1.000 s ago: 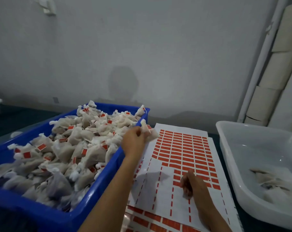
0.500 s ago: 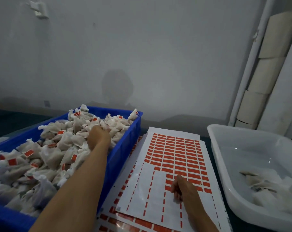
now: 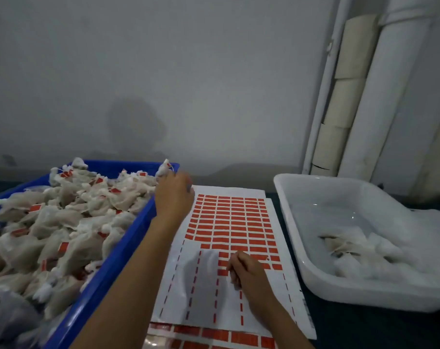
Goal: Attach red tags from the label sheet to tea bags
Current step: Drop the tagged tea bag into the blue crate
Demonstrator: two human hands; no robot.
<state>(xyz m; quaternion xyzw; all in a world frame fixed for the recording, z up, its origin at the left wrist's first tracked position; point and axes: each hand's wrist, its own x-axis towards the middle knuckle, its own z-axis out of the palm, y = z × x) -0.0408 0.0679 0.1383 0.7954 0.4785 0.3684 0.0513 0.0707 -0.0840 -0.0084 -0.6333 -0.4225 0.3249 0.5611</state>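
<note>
A white label sheet [image 3: 229,222] with rows of red tags lies on the table between two bins. My right hand [image 3: 246,270] rests on its peeled lower part, its curled fingertips pinching a red tag [image 3: 223,272] at the edge of the remaining rows. My left hand [image 3: 174,197] hovers over the right rim of the blue bin [image 3: 118,258], back up and fingers mostly hidden, with nothing showing in it. The blue bin is heaped with tea bags [image 3: 62,222], many of them carrying red tags. One tea bag [image 3: 164,168] lies at the bin's far corner, just beyond my left hand.
A white tub [image 3: 302,248] at the right holds a few tea bags [image 3: 349,250] without tags. More label sheets [image 3: 213,338] stick out under the top one. A grey wall, white pipes [image 3: 380,102] and paper rolls [image 3: 349,96] stand behind.
My left hand carried a tagged tea bag into the blue bin, let it go there, and has now drawn back to the bin's right rim. My right hand stayed on the sheet.
</note>
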